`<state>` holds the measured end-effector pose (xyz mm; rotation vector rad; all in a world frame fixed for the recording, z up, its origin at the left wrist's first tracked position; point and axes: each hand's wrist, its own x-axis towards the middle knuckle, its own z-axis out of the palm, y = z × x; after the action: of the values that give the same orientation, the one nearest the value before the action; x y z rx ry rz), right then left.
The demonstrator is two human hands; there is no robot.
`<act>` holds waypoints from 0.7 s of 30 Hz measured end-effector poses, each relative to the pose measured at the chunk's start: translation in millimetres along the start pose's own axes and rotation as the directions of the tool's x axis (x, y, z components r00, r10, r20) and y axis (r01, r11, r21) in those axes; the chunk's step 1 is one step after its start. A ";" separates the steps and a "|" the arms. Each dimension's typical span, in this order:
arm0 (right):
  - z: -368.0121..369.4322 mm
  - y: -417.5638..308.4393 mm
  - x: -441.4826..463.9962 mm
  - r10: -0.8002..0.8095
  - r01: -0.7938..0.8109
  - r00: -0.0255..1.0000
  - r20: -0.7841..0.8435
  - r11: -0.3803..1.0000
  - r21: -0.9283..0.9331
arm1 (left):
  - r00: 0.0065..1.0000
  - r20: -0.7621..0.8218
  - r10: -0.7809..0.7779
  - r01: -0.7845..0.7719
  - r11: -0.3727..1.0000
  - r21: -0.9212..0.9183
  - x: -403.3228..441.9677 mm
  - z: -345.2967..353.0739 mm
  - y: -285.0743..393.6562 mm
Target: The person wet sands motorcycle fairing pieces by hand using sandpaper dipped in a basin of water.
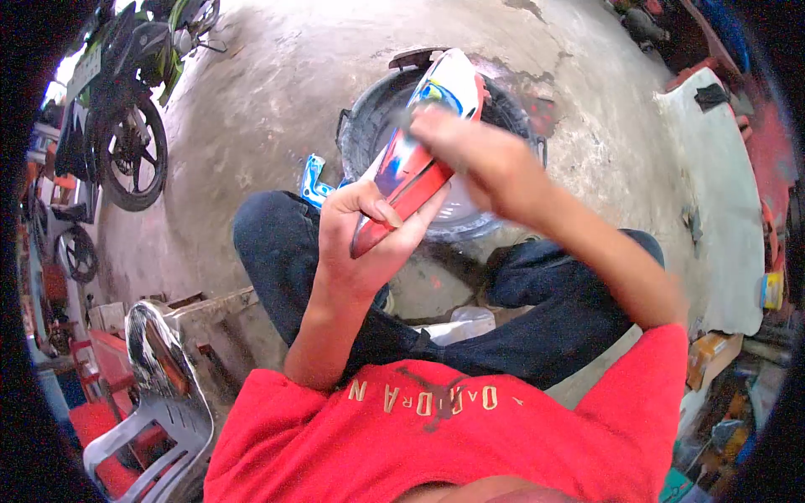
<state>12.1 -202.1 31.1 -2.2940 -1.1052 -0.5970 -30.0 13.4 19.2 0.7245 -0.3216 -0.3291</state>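
A long motorcycle body panel (423, 186), red along its edge with white and blue on its face, slants up over a dark basin (359, 117). My left hand (369, 222) grips its lower end, with the thumb on the near side and the fingers beneath. Across the panel's upper face, my right hand (482, 159) is closed and blurred by motion. A greyish smear shows at its fingertips, too unclear to name. The panel's far end, white with blue and yellow marks, extends past the basin's middle.
A blue and white painted piece (314, 183) lies beside my knee, left of the basin. A motorcycle (126, 126) stands at upper left. A plastic chair (159, 394) is at lower left. On the right are a large pale panel (721, 201) and a cardboard box (713, 356).
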 end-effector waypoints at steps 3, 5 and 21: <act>-9.3 -14.8 0.3 -0.147 0.138 0.988 0.056 0.981 0.139 | 0.993 0.004 0.117 -0.108 0.899 0.425 -4.1 -14.6 -2.5; 12.1 23.8 -15.3 0.087 -0.086 0.996 0.005 0.965 0.248 | 0.962 -0.232 -0.147 0.166 0.984 0.064 6.0 6.0 2.8; 0.8 -20.2 -0.2 0.053 -0.054 0.998 -0.018 0.998 -0.013 | 0.983 -0.181 0.015 0.141 0.567 0.812 3.1 26.1 15.2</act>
<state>-4.2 -191.0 35.7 -2.3175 -1.0309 -0.6047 -34.9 7.5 48.6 1.7077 -0.2790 -0.1616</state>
